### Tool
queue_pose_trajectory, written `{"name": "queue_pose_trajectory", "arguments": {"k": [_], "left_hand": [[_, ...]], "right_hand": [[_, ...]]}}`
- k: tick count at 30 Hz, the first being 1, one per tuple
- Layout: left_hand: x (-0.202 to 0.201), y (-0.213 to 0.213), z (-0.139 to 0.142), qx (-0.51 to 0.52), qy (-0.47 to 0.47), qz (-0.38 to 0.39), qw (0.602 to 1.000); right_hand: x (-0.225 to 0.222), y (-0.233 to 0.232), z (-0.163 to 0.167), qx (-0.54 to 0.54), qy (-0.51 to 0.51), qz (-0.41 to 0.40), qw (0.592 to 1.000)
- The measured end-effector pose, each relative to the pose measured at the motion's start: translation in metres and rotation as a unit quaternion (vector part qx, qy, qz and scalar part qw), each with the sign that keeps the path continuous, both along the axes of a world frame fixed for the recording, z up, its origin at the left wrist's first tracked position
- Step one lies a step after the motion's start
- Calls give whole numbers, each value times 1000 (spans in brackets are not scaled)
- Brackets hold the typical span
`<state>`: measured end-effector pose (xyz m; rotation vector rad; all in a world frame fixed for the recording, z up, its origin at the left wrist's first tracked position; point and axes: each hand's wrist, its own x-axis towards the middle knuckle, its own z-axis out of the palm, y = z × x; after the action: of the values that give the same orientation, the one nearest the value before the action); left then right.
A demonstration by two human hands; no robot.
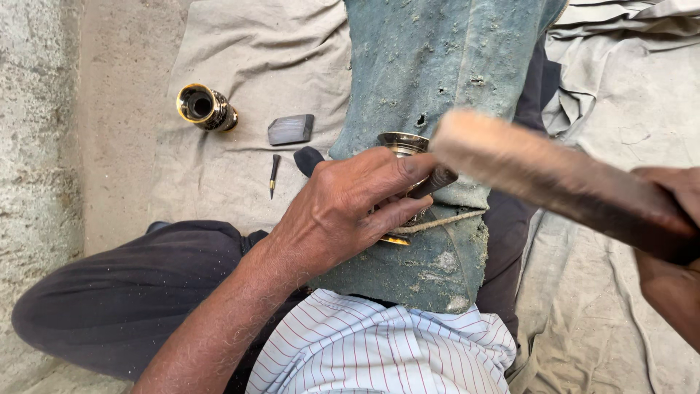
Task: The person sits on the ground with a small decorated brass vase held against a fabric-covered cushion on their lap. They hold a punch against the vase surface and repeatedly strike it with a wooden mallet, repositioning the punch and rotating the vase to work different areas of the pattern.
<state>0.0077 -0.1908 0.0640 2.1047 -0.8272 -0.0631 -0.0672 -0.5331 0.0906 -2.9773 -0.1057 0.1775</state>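
Brass vessel (403,144), hard and likely slippery, sits on the worn blue cloth (437,66) over the lap; left hand (343,208) pinches a punch (432,182) against it, right hand (674,211) clenches a wooden mallet (539,164).

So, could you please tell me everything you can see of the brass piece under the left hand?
The brass piece is a shiny, golden metal object with a flared round rim at its top end. It lies on the worn blue-green padded cloth over the person's leg. The left hand covers most of it, fingers pressing a dark tool against it. A thin golden edge shows below the hand, beside a cord. Its middle is hidden.
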Motion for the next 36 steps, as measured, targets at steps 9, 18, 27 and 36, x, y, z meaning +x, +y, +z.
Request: {"name": "queue_pose_trajectory", "arguments": {"k": [9,18,27,36], "left_hand": [[1,0,-3,-13,12,-7,1000],[15,10,6,-161,76,90,980],[37,-25,15,-19,12,-107,994],[59,-38,33,28,-21,-254,967]], "right_hand": [[-5,1,-2,24,4,-32,999],[-25,73,28,424,-35,-225,877],[-51,75,-26,514,-106,-204,827],[-99,44,-54,384,50,-237,891]]}}
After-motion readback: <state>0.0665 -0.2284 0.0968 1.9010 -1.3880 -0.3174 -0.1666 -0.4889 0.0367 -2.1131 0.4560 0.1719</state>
